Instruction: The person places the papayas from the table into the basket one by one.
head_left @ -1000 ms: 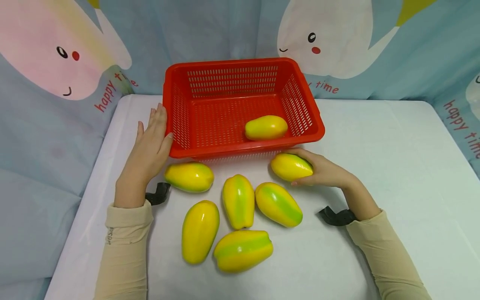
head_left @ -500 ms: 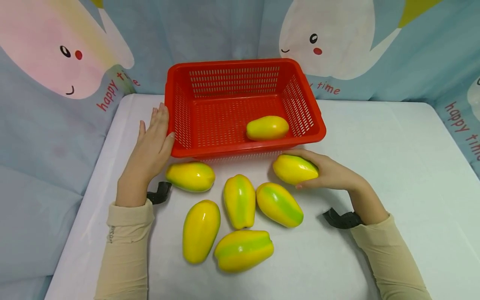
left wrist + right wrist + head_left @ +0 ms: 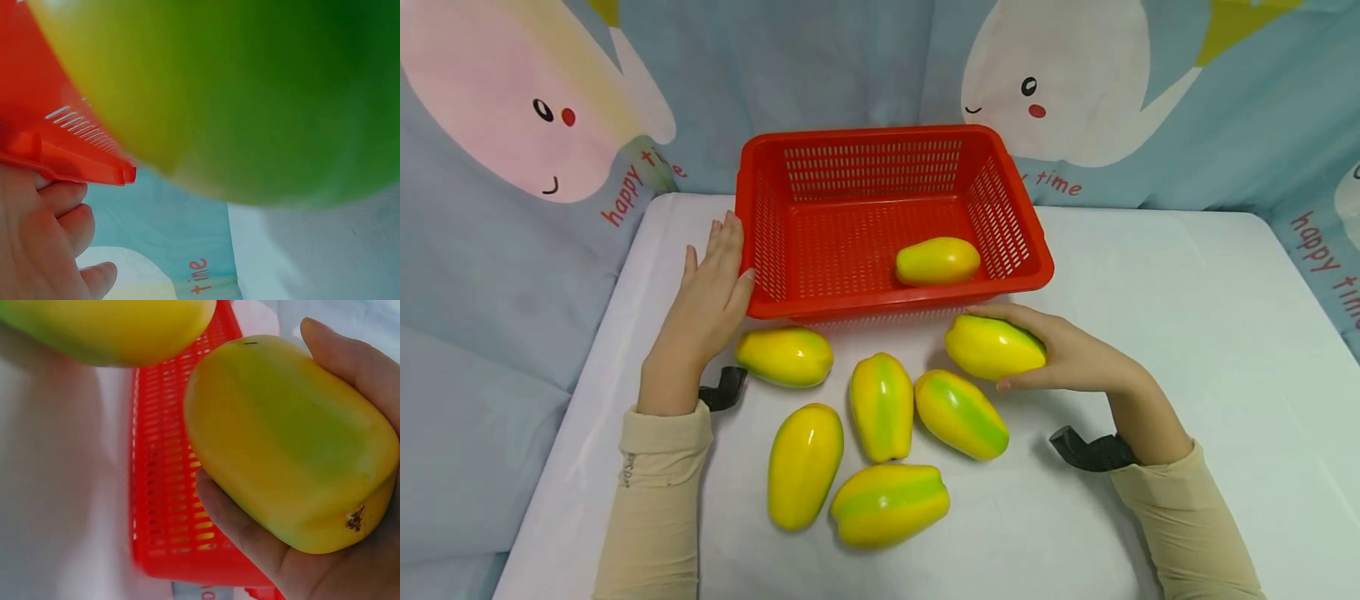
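Observation:
My left hand (image 3: 703,304) lies along the left side of the red plastic basket (image 3: 865,305), fingers straight and touching its rim. In the left wrist view, those fingers (image 3: 72,222) show just under the rim. My right hand (image 3: 1063,350) grips a yellow-green papaya (image 3: 992,347), close in front of the basket's right front corner. The right wrist view shows thumb and fingers around this papaya (image 3: 287,437), its stem end towards the palm. One papaya (image 3: 937,261) lies inside the basket at the right front.
Several loose papayas lie on the white table (image 3: 1165,333) before the basket: one (image 3: 785,357) by my left wrist, one (image 3: 962,414) just below the held one, another (image 3: 891,506) nearest me. Behind the basket hangs a blue whale-print curtain (image 3: 850,67).
My right hand has moved slightly right and towards me with the papaya in its grip. The left hand stays at the basket's side. The head view has shifted a little.

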